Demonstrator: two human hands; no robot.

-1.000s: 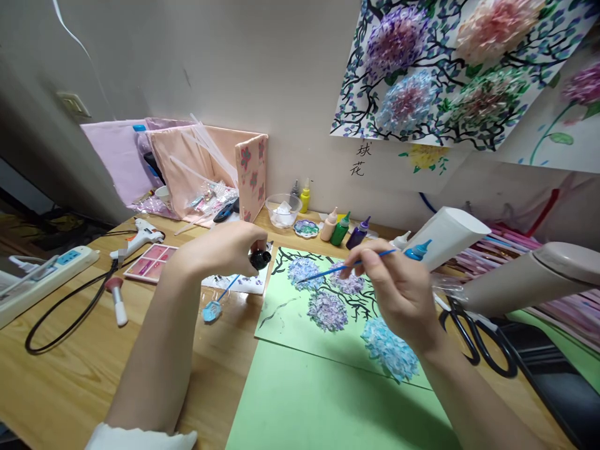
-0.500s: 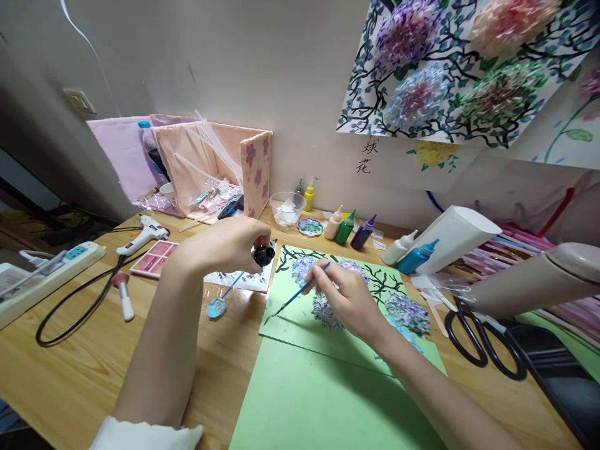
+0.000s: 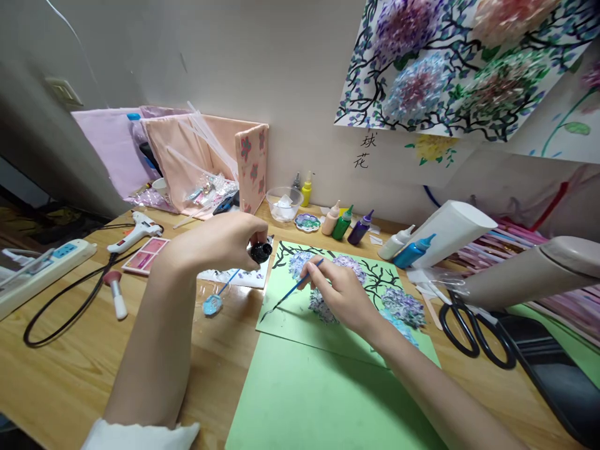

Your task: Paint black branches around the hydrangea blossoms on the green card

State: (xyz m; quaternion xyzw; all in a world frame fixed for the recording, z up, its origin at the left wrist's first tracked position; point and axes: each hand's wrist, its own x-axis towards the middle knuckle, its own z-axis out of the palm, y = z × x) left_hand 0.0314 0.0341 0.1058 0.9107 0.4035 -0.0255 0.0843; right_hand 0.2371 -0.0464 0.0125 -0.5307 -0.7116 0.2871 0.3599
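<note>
My left hand (image 3: 237, 236) is closed round a small black bottle (image 3: 261, 252), its open mouth facing me, above the left edge of the green sheet. Between the fingers of my right hand (image 3: 340, 290) is a thin blue paintbrush (image 3: 296, 286). The brush's dark tip meets a black line near the lower left corner of the green painted sheet (image 3: 293, 325). Black branches (image 3: 382, 279) and lilac flower clusters (image 3: 402, 306) cover its upper and right parts. A larger green sheet (image 3: 300, 394) lies below it.
Paint bottles (image 3: 360, 228) and a plastic bowl (image 3: 284, 205) stand along the wall. Black-handled scissors (image 3: 462, 330) and a grey flask (image 3: 520, 275) are at the right. At the left lie a glue gun (image 3: 138, 231), a power strip (image 3: 47, 275) and a brush (image 3: 115, 295).
The view has shifted slightly, so most things appear a little further left and higher. Both hands keep their holds, and the brush tip remains near the sheet's lower left corner.
</note>
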